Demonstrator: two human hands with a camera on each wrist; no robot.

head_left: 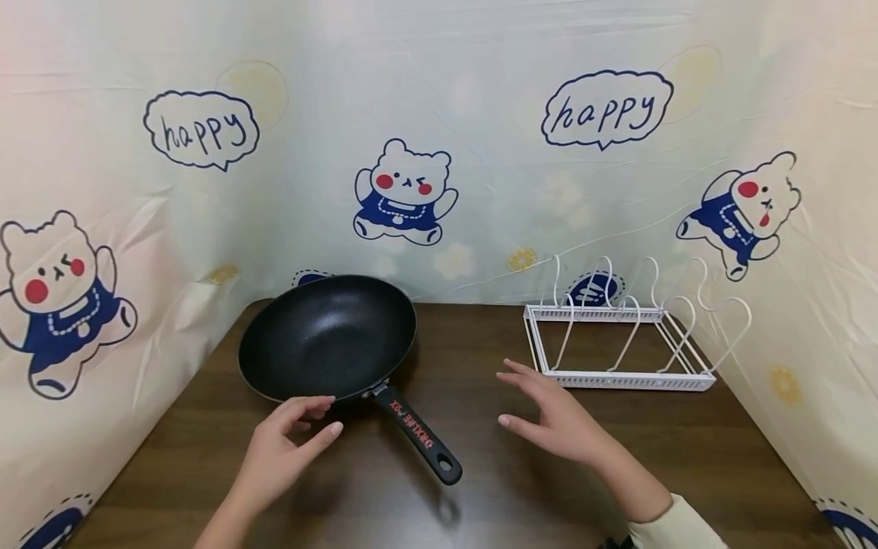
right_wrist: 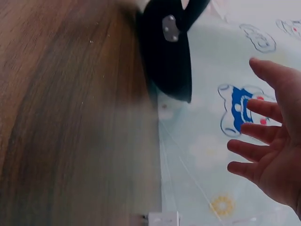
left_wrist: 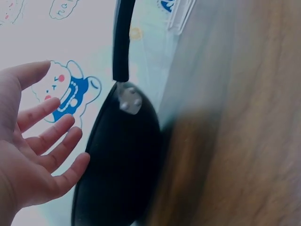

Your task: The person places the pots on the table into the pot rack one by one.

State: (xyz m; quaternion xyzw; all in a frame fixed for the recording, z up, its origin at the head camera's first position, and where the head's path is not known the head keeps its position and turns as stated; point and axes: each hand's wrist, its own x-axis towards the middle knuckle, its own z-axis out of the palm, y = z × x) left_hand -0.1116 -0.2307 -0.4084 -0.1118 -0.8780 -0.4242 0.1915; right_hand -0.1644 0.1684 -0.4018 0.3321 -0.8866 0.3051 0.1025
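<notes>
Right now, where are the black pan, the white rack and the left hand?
black pan [head_left: 328,335], head view, on its dark inner bowl.
white rack [head_left: 627,379], head view, on its front rail.
left hand [head_left: 277,450], head view, on the back of the hand.

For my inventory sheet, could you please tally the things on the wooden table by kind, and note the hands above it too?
Black frying pan: 1
White wire rack: 1
Hands over the table: 2, the left hand at the pan's near rim, the right hand between the pan's handle and the rack, neither holding anything
Total: 2 things on the table, plus 2 hands
</notes>
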